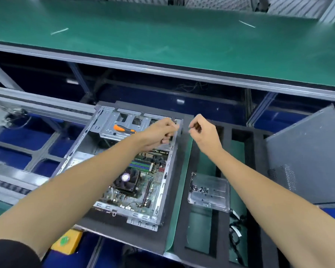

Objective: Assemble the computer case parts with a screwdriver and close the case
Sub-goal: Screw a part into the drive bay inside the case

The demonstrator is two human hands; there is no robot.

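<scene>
An open grey computer case (97, 149) lies flat on a black foam mat, its motherboard (141, 182) and round fan exposed. An orange and black screwdriver (124, 129) rests on the drive cage at the case's far end. My left hand (161, 132) grips the far right wall of the case, fingers curled over its edge. My right hand (203, 132) hovers just right of that corner with fingers pinched together; whether it holds a small part, I cannot tell. The grey side panel (306, 167) leans upright at the far right.
A clear plastic tray (211, 192) with several dark screws sits in a foam compartment right of the case. Black cables (236, 229) lie near it. A green conveyor shelf (162, 35) runs across the back. A yellow box (68, 241) sits at the near left.
</scene>
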